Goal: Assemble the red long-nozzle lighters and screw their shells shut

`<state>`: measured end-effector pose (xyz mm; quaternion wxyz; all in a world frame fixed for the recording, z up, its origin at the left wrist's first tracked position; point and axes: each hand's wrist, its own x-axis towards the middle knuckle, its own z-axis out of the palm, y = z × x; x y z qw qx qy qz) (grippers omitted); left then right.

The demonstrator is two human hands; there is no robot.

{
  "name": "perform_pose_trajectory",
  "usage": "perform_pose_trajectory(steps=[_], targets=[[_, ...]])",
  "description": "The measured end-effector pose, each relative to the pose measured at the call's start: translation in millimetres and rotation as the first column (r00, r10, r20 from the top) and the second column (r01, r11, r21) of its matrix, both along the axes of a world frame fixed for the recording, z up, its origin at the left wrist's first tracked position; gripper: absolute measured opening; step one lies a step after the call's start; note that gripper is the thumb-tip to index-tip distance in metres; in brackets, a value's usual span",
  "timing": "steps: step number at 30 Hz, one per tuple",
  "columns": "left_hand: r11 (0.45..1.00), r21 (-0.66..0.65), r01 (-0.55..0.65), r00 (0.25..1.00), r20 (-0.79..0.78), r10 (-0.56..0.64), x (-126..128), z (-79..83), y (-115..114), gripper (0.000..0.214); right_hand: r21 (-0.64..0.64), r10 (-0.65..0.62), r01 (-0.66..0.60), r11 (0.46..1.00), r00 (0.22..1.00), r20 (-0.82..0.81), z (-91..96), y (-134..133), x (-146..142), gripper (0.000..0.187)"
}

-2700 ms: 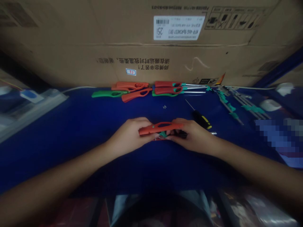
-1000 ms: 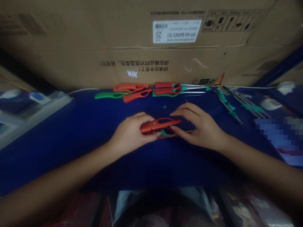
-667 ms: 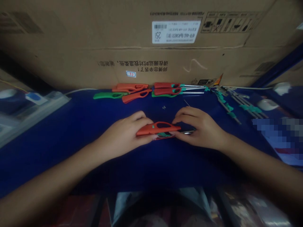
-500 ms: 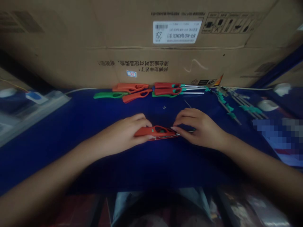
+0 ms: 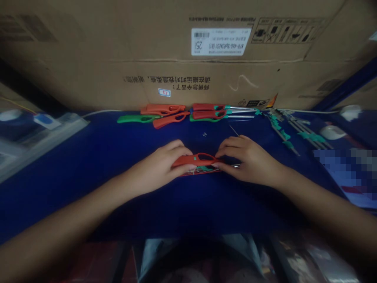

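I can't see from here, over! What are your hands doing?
Left hand and right hand both grip the red lighter shell. It sits on the blue table. Nothing blocking.

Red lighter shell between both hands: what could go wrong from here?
1. The red shell sits tilted over the lower half, with a green part showing in the gap; pressing now might pinch or shift it.
2. Left hand and right hand grip only the ends, so the shell could slip sideways.
3. A small loose piece lies close behind and could get knocked away.
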<state>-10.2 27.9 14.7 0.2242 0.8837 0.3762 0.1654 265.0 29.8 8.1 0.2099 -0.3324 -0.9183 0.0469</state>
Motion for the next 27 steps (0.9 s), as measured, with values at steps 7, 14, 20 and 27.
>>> perform_pose_trajectory(steps=[7, 14, 20, 27], targets=[[0.999, 0.024, 0.025, 0.999, -0.039, -0.024, -2.0, -4.9, 0.0, 0.030, -0.018, 0.030, -0.028, 0.999, 0.991, 0.133, 3.1, -1.7, 2.2, 0.016], [0.985, 0.132, 0.107, 0.970, -0.232, -0.074, -5.3, -3.7, -0.1, 0.028, -0.013, 0.074, -0.073, 0.997, 0.975, 0.207, 2.9, -2.5, 1.6, 0.021], [0.986, 0.142, 0.089, 0.957, -0.287, -0.046, -4.4, -0.7, -1.7, 0.023, 0.011, 0.084, -0.088, 0.996, 0.972, 0.220, 2.9, -1.0, 3.6, 0.021], [0.989, 0.127, 0.076, 0.969, -0.245, -0.043, -5.6, 2.4, -3.3, 0.018, 0.032, 0.095, -0.105, 0.994, 0.970, 0.223, 7.7, -2.3, 4.6, 0.018]])
